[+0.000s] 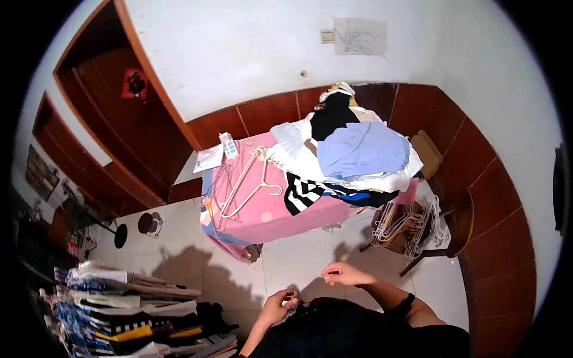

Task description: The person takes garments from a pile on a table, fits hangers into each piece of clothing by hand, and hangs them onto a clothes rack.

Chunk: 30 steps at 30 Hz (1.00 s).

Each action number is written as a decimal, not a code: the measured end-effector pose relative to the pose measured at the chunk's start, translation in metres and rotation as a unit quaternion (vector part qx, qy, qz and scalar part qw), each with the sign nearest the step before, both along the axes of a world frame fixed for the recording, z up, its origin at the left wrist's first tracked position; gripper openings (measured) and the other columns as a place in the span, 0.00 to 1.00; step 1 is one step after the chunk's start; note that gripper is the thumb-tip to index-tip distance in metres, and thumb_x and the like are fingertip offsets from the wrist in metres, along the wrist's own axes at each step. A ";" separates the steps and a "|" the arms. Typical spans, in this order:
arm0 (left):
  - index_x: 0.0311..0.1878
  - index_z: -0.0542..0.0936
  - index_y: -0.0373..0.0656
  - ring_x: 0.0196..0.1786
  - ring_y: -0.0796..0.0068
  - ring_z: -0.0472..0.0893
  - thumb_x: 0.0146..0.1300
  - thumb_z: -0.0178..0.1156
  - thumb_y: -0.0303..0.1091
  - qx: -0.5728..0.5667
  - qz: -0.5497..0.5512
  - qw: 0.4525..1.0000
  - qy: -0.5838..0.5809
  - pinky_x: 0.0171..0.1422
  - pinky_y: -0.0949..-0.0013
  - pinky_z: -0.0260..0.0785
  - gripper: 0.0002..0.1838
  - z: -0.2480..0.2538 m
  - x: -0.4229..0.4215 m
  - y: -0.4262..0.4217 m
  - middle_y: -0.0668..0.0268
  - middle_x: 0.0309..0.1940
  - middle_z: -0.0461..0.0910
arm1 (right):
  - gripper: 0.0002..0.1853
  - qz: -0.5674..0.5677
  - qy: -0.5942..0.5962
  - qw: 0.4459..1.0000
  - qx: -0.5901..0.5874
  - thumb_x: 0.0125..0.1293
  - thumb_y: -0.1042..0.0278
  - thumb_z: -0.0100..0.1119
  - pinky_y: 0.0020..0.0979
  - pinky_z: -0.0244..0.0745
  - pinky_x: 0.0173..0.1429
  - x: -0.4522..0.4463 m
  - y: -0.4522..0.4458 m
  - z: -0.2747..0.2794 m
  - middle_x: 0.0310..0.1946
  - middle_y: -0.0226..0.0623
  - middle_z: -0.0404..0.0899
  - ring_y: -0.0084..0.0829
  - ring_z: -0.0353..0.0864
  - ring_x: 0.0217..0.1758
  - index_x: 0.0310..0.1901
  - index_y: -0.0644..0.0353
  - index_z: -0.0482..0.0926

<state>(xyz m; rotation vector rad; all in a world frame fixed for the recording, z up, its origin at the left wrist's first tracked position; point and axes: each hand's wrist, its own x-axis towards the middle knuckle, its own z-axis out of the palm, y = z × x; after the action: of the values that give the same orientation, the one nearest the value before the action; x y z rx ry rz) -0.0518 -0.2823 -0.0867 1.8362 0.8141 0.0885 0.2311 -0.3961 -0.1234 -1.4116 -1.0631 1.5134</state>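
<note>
Pink-covered table (304, 224) ahead; clothes pile (361, 152) heaped on far side. Row of garments (137, 304) lower left. Hanger bundle (412, 227) beside table, dark chair (462, 227) adjacent. White hanger (240, 181) flat near wires. I judge hands between holds; reaching pile calls for crossing floor gap. Layered garments may snag. Right hand (346, 274): narrow pinch, nothing visible. Left hand (279, 307): curled, contents I cannot tell.
</note>
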 end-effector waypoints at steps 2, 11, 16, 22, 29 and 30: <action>0.60 0.75 0.36 0.50 0.64 0.84 0.65 0.64 0.40 -0.016 -0.042 0.999 0.001 0.52 0.66 0.75 0.25 0.003 0.020 0.026 0.53 0.49 0.82 | 0.17 -0.035 0.045 0.998 -0.009 0.69 0.64 0.59 0.29 0.77 0.47 0.005 0.009 0.004 0.41 0.35 0.81 0.25 0.79 0.40 0.54 0.66 0.76; 0.57 0.78 0.40 0.47 0.57 0.84 0.61 0.66 0.41 0.097 -0.197 0.974 -0.055 0.51 0.61 0.76 0.23 0.005 0.140 0.167 0.52 0.49 0.81 | 0.13 -0.177 -0.068 0.982 -0.017 0.68 0.64 0.61 0.27 0.76 0.41 0.057 0.075 0.045 0.35 0.34 0.81 0.23 0.79 0.37 0.48 0.65 0.78; 0.54 0.78 0.40 0.49 0.53 0.80 0.59 0.66 0.38 0.158 -0.262 0.945 -0.113 0.52 0.60 0.74 0.21 0.003 0.230 0.211 0.53 0.49 0.80 | 0.14 -0.253 -0.069 0.964 -0.052 0.68 0.65 0.60 0.28 0.76 0.44 0.078 0.082 0.040 0.36 0.33 0.81 0.23 0.79 0.38 0.51 0.63 0.77; 0.53 0.78 0.40 0.57 0.51 0.75 0.54 0.67 0.33 0.288 -0.269 0.895 -0.209 0.59 0.58 0.70 0.22 0.021 0.359 0.206 0.55 0.54 0.76 | 0.16 -0.296 -0.094 0.948 -0.070 0.68 0.67 0.60 0.29 0.76 0.48 0.111 0.055 0.043 0.38 0.34 0.81 0.24 0.80 0.42 0.54 0.65 0.75; 0.59 0.76 0.44 0.60 0.53 0.73 0.50 0.71 0.40 0.432 -0.219 0.872 -0.070 0.60 0.50 0.66 0.31 -0.005 0.462 0.171 0.55 0.60 0.73 | 0.15 -0.309 -0.137 0.941 -0.014 0.68 0.69 0.60 0.27 0.77 0.46 0.187 0.031 0.054 0.38 0.34 0.81 0.23 0.80 0.40 0.54 0.65 0.76; 0.58 0.77 0.46 0.59 0.56 0.73 0.49 0.71 0.43 0.457 -0.227 0.859 -0.047 0.60 0.49 0.65 0.32 -0.012 0.469 0.170 0.57 0.58 0.74 | 0.15 -0.316 -0.131 0.940 -0.009 0.68 0.69 0.60 0.27 0.77 0.46 0.196 0.026 0.056 0.38 0.34 0.81 0.23 0.80 0.40 0.54 0.65 0.76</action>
<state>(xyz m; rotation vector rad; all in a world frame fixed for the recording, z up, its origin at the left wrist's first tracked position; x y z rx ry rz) 0.4175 -0.1127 -0.0988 2.8515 0.2235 0.2972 0.4267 -0.3702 -0.0675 -1.7820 -0.6401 0.8864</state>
